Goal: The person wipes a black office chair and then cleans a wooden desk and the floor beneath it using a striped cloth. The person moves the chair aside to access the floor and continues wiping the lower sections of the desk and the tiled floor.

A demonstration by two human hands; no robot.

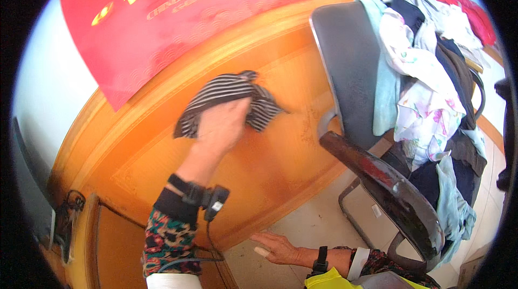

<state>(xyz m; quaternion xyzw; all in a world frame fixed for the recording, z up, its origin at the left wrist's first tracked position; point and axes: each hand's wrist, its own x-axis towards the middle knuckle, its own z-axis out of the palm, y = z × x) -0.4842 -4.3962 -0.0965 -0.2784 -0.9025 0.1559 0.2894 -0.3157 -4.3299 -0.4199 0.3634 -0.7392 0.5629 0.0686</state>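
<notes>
My left hand (222, 125) reaches up across the middle, its fingers closed on a black-and-white striped cloth (222, 89). The cloth is bunched and lies against an orange-brown varnished wooden panel (283, 151); the fingertips are hidden by it and the hand is slightly blurred. Low in the view, my right hand (279, 247) holds nothing, its fingers apart and pointing left, near the panel's lower edge above the floor. One finger has a pale wrapping. Both wrists wear black straps, and a small device with a cable sits on the left one.
A red poster with yellow writing (182, 26) hangs over the panel's top edge. At right stands a chair with a dark backrest (344, 58) and glossy armrest (384, 184), heaped with clothes (429, 103). A wooden frame (95, 240) and dark cables (75, 204) are at lower left.
</notes>
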